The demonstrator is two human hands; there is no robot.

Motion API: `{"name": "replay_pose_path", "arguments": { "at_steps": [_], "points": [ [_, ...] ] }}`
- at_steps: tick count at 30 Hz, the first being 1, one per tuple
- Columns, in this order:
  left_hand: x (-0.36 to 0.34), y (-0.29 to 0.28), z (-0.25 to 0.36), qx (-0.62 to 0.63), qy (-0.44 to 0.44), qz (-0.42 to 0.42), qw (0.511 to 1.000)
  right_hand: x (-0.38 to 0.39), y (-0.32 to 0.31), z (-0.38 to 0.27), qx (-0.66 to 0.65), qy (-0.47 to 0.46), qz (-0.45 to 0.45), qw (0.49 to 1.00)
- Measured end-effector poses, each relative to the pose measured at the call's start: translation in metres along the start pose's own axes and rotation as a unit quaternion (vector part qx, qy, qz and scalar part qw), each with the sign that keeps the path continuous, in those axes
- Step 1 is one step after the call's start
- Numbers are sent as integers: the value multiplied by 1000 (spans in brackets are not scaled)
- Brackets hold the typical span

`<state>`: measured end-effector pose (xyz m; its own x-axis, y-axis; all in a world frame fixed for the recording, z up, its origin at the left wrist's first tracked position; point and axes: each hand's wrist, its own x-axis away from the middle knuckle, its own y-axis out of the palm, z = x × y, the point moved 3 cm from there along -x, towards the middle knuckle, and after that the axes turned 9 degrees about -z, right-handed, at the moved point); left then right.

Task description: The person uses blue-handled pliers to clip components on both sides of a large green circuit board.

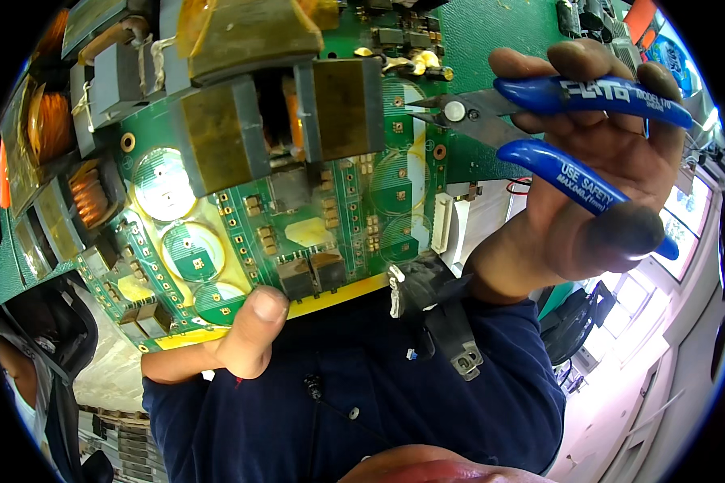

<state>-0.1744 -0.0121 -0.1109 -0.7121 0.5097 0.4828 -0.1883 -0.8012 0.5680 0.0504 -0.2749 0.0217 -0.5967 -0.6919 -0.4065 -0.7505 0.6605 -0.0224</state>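
Your left hand [250, 334] grips the near edge of the green circuit board [399, 173], thumb laid over the yellow strip [342, 292] there, its fingers hidden behind; your right hand [620, 161] is closed around the blue-handled cutters [479, 113], fingers over the upper handle and thumb across the lower one, with the handles spread and the pointed blades slightly apart. The blade tips sit at the board's upper right part, beside a striped round pad; you cannot tell from this view whether they touch it. The board is in front of your chest, before the green bench [483, 40]; it carries amber-taped grey transformers [346, 109] and, at its left, a copper-wound coil [89, 197]; a white connector [441, 221] stands at its right edge.
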Motion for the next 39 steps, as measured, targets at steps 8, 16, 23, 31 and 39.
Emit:
{"name": "replay_pose_path", "arguments": {
  "at_steps": [8, 16, 23, 31, 39],
  "points": [
    [-11, 13, 5, 8, 26, -16, 1000, -7, 0, 12, -69, -11, -13, 997],
    [-12, 19, 8, 13, 40, -21, 999, -19, 1, 11, -52, 9, -45, 998],
    [-19, 24, 19, 8, 62, -20, 998, -41, 11, 15, 85, 37, 159, 983],
    [-21, 28, 23, 7, 65, -6, 998, -32, 7, 17, 107, 59, 198, 973],
    [-21, 31, 30, -7, 64, 8, 998, -32, -2, 18, 113, 116, 186, 969]
  ]
}}
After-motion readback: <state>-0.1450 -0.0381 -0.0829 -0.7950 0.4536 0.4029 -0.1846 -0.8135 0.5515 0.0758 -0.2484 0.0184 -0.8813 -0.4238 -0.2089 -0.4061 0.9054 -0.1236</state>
